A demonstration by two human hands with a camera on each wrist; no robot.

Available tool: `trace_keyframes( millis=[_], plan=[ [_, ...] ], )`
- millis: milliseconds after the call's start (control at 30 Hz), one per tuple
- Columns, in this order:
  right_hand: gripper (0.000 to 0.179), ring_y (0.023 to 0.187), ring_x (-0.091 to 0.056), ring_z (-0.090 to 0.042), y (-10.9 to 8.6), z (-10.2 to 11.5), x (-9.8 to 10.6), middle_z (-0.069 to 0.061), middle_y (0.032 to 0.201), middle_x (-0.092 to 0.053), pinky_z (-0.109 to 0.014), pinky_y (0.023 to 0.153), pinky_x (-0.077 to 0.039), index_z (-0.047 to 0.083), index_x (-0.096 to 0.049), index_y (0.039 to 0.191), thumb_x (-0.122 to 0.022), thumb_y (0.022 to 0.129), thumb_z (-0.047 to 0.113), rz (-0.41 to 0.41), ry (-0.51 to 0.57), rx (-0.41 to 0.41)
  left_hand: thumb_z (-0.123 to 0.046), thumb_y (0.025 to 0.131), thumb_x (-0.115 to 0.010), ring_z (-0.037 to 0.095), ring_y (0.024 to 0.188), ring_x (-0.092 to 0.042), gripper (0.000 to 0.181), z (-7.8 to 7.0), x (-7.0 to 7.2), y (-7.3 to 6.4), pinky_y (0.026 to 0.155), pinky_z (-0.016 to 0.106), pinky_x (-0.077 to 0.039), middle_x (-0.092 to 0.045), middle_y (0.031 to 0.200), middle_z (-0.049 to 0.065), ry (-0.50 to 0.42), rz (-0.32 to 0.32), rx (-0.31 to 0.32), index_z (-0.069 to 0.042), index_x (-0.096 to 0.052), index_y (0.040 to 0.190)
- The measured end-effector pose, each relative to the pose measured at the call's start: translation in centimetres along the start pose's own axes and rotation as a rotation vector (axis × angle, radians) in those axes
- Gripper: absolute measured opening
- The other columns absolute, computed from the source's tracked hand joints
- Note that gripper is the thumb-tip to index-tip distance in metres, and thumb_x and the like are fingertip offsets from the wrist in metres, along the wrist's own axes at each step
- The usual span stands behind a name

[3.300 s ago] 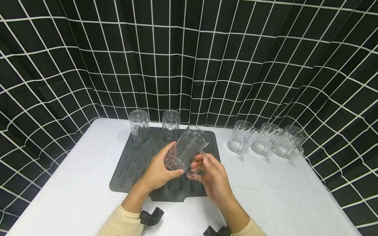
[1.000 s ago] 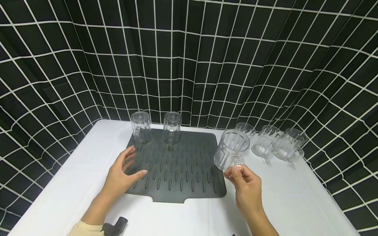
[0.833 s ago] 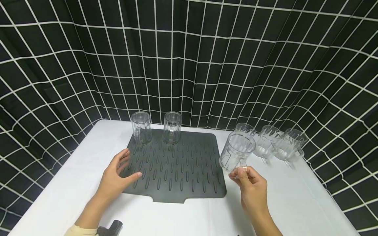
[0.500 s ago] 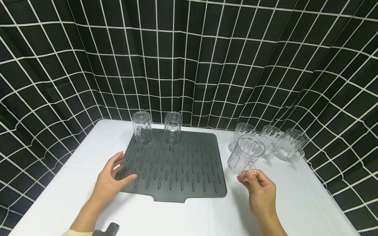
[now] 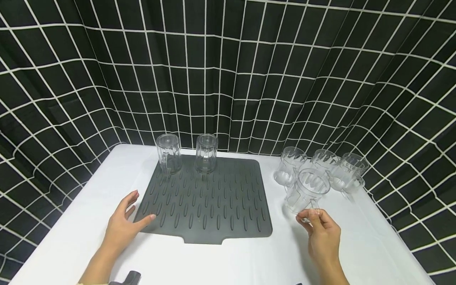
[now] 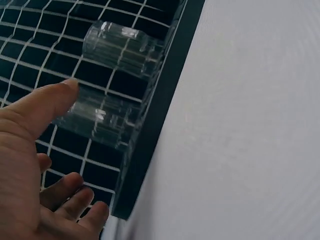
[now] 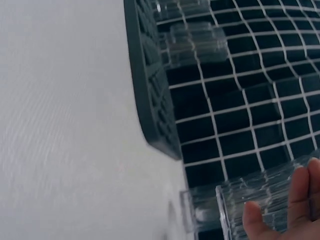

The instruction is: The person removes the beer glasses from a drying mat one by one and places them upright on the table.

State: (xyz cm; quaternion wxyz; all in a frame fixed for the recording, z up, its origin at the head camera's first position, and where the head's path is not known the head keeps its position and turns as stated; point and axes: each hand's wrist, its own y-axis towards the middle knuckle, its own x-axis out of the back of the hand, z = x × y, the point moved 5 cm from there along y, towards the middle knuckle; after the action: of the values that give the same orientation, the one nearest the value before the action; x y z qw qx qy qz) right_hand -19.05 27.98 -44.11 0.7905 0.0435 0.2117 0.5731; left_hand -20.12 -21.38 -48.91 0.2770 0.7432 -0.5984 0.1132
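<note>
My right hand pinches the handle of a clear glass mug, mouth up and slightly tilted, right of the dark grey drying mat. In the right wrist view the base of this mug appears slightly off the white table. My left hand holds nothing; its thumb and fingers are spread beside the mat's left front corner. Two glass mugs, one at the back left corner and one beside it, stand upside down on the mat.
Three more glass mugs stand mouth up in a row at the back right: a left one, a middle one partly hidden by the held mug, and a right one. A black gridded curtain surrounds the white table.
Both hands held the mug tilted above the mat earlier. The left hand has let go and drawn back left; the right hand has carried the mug rightward off the mat and lowered it.
</note>
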Motion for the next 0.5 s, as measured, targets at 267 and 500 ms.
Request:
trace_keyframes(
  millis=[267,500],
  plan=[
    [0.031,0.08,-0.063,-0.022,0.1,-1.1,0.7,-0.017,0.081,-0.064,-0.039,0.08,-0.058,-0.026,-0.047,0.085,-0.048,0.101,0.001,0.014,-0.028,-0.048,-0.031,0.078,-0.083,0.044,0.134,-0.031,0.101,1.4,-0.2,-0.3,0.1,0.008,-0.028,-0.031,0.149,0.026,0.005,0.062,0.082,0.0,-0.021,0.151],
    [0.033,0.079,-0.063,-0.023,0.2,-2.0,1.1,-0.018,0.08,-0.064,-0.038,0.077,-0.059,-0.026,-0.047,0.084,-0.05,0.1,0.003,0.004,-0.017,-0.061,-0.036,0.078,-0.082,0.045,0.134,-0.032,0.102,1.7,-0.7,-0.1,0.105,0.035,-0.035,-0.029,0.149,0.027,0.043,0.1,0.137,0.0,-0.02,0.151]
  ],
)
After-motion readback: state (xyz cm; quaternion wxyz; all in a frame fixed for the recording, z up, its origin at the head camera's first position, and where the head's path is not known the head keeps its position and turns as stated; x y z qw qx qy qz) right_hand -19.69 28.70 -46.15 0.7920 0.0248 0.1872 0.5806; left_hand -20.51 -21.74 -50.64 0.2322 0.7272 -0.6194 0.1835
